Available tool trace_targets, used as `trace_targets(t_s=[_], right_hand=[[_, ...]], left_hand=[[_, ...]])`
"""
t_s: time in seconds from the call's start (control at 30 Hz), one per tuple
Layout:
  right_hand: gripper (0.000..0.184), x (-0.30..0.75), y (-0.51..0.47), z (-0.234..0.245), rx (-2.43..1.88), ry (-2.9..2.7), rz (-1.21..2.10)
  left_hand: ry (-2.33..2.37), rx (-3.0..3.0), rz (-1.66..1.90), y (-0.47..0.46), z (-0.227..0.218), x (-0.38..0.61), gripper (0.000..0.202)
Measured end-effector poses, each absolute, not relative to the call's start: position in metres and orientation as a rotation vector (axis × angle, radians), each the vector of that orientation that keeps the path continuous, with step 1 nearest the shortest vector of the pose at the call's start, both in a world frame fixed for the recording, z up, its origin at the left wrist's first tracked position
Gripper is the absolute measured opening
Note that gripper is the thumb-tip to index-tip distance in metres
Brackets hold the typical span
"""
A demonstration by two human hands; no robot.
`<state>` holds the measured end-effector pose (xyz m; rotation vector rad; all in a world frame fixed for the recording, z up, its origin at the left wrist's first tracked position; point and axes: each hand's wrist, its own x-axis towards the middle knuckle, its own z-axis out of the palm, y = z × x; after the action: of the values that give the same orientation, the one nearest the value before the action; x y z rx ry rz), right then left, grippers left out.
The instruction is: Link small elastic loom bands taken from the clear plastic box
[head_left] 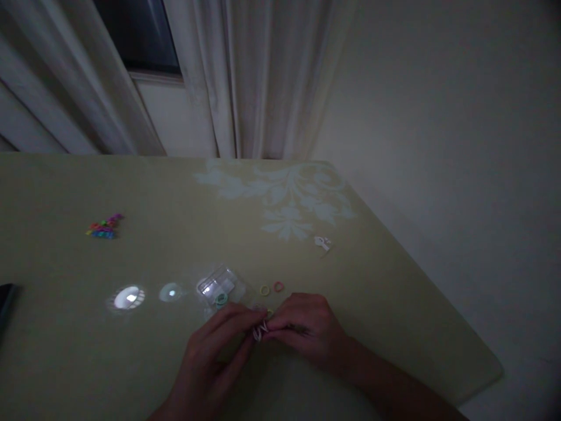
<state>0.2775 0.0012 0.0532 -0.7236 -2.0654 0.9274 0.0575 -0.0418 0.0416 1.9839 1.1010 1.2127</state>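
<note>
Both hands meet at the near side of the table (131,368), a little left of the scene's middle line, over the small pale bands (259,333) that lie between their fingertips. The left hand (219,351) comes in from the near left, its fingers stretched toward the right and its thumb below them, pinching the left side of the bands. The right hand (313,330) comes in from the near right, with index finger and thumb pressed close together on the right side of the same bands. The bands look pinkish white and looped; their exact number is too blurred to tell. Just beyond the right fingertips a bit of yellow (270,313) shows, partly hidden. Farther off, a yellow ring (264,290) and a red ring (278,286) lie near each other, apart. To their left is a clear plastic box (218,280), with green bands (221,300) at its near end; whether they lie inside it cannot be told. Well apart on the far left sits a heap of small multicoloured pieces (104,228), and to the far right lies a small white item (323,244). A dark object (5,298) enters at the left edge. Two bright reflections (130,297) shine on the tabletop left of the box. A pale leaf pattern (287,222) decorates its far right part, and curtains (272,76) hang beyond the far edge.
</note>
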Motion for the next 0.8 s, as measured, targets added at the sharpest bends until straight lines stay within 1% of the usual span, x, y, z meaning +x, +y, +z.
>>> trace_targets(t_s=[0.1,0.2,0.33,0.47,0.67,0.8], right_hand=[[0.016,0.277,0.000,0.057,-0.684,-2.114,0.868],[0.017,0.277,0.001,0.060,-0.742,-2.065,0.850],[0.017,0.278,0.008,0.055,-0.978,-1.978,0.841],[0.013,0.278,0.014,0.044,-1.049,-2.123,0.793],[0.009,0.269,0.011,0.034,-1.026,-2.311,0.712],[0.012,0.269,0.012,0.034,-1.031,-2.288,0.704]], left_hand=[[1.109,2.018,1.228,-0.043,0.044,0.057,0.036],[1.155,1.970,1.242,-0.043,0.047,0.054,0.028],[1.356,1.653,1.320,-0.041,0.055,0.049,0.015],[1.451,1.413,1.397,-0.035,0.064,0.048,0.004],[1.472,1.340,1.410,-0.031,0.063,0.046,0.010],[1.490,1.377,1.371,-0.034,0.060,0.043,0.011]])
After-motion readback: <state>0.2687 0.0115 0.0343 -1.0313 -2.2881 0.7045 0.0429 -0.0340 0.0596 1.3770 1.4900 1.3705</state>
